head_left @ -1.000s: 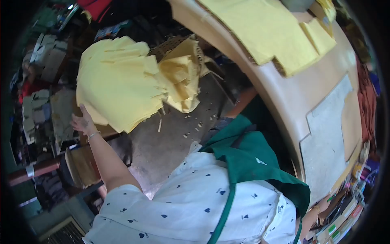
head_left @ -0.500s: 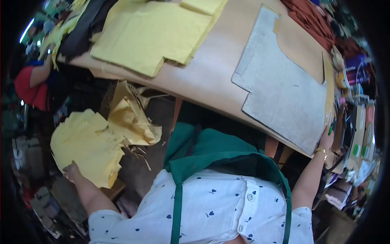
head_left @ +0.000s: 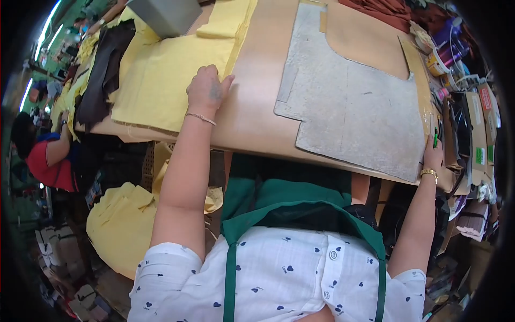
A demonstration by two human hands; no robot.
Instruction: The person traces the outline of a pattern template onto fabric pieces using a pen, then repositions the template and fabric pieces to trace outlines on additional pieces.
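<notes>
My left hand lies over the stack of yellow sheet material, its thumb spread from the fingers. To its right, a large grey template with a curved cut-out rests flat on the tan tabletop. My right hand is low at the right end of the table, beside the template's lower corner. Its fingers look closed around a slim green item, whose exact kind I cannot make out. Below the table at left, a rounded pile of yellow pieces is partly hidden by my left forearm.
Dark brown material and a grey block-like object are at the far left. Reddish-brown material lies at the back right. Cardboard pieces and a white tub crowd the right side. A person in red works at left.
My left hand has left the yellow pile below and come up over the stack on the table. My right hand stays at the table's right end. The view has shifted.
</notes>
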